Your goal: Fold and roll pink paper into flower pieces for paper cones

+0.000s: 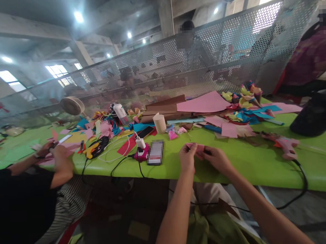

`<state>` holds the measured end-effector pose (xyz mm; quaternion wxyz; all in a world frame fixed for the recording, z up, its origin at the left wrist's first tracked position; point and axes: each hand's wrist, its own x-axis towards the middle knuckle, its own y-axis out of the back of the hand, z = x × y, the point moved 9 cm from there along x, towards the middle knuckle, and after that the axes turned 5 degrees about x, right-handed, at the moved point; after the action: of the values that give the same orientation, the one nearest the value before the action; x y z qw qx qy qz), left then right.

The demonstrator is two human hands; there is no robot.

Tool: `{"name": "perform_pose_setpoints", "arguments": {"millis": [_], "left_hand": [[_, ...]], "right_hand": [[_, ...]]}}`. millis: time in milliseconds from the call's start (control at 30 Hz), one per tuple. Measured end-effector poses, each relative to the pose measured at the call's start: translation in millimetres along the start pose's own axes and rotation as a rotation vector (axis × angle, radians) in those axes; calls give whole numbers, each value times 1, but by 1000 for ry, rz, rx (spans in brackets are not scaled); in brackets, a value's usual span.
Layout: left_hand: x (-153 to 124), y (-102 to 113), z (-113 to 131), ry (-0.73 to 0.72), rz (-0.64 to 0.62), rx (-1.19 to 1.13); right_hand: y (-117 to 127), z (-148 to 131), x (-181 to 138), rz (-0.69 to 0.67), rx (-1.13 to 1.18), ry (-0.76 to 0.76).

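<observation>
Over the front edge of the green table, a small piece of pink paper (198,148) is pinched between both my hands. My left hand (187,156) has its thumb pressed on the paper's left end. The fingers of my right hand (215,158) close on its right side, where a fold hangs down a little. Left of my hands a phone (155,152) with a lit screen lies on the table, beside a pink power strip (141,152) with a white charger plugged in. To the right rests a pink hot glue gun (284,146), its black cord running off the edge.
A co-worker's hands (57,150) work at the left. Behind my hands lie pink paper sheets (203,103), a cream paper roll (159,123) and coloured scraps. A dark bottle (314,112) stands at right; a perforated metal screen (160,70) closes off the back.
</observation>
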<state>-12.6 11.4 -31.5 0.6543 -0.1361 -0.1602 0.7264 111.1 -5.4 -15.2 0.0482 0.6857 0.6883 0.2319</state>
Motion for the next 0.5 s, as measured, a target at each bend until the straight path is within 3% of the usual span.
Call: {"name": "perform_pose_setpoints", "arguments": {"millis": [500], "left_hand": [[2, 8, 4, -52, 66, -48]], "right_hand": [[2, -2, 1, 9, 34, -4]]}}
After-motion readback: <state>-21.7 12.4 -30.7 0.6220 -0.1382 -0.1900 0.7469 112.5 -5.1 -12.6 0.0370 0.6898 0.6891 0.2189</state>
